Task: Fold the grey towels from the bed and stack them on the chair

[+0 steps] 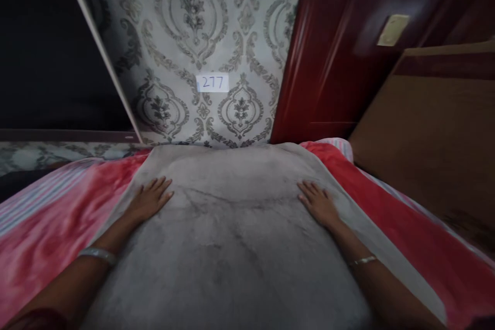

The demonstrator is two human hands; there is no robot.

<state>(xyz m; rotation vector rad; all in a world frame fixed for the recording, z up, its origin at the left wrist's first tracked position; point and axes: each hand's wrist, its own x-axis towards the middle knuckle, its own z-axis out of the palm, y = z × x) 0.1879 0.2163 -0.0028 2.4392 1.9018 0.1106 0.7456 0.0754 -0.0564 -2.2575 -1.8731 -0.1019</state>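
Observation:
A grey plush blanket (235, 247) lies spread out in front of me, with a few soft creases across its upper half. My left hand (150, 199) rests palm down on it near its left edge, fingers spread. Palm down too, my right hand (319, 203) lies near the right edge, its fingers stretched toward the middle. Neither hand holds anything. Under the grey blanket, red and pink fabric (371, 196) shows on both sides.
Striped cloth (50, 191) borders the red fabric. Beyond the far edge stands a patterned wall (174, 51) with a paper label (212, 82) reading 277. A dark screen (58, 51) is at left. At right are a dark red door (328, 62) and a cardboard box (433, 139).

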